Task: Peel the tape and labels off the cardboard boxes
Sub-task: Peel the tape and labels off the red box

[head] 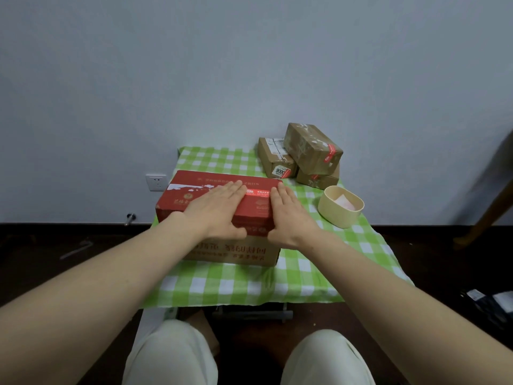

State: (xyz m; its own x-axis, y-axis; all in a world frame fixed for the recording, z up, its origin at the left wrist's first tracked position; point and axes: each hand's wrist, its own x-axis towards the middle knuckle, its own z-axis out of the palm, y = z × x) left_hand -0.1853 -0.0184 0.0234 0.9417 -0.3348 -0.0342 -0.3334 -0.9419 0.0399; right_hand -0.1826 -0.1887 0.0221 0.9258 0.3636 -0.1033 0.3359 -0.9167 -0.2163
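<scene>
Red box [183,198] lies under your flat, straight-fingered left hand [219,209] and right hand [288,215], probably steadying it so the tape strip [257,192] between them can be peeled.

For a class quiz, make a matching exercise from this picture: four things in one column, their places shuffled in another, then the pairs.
1 red box
2 cream tub
3 brown parcels
4 wall socket

A on the wall
B under left hand and right hand
C far right corner of table
D right of red box

Pairs: 1-B, 2-D, 3-C, 4-A
</scene>
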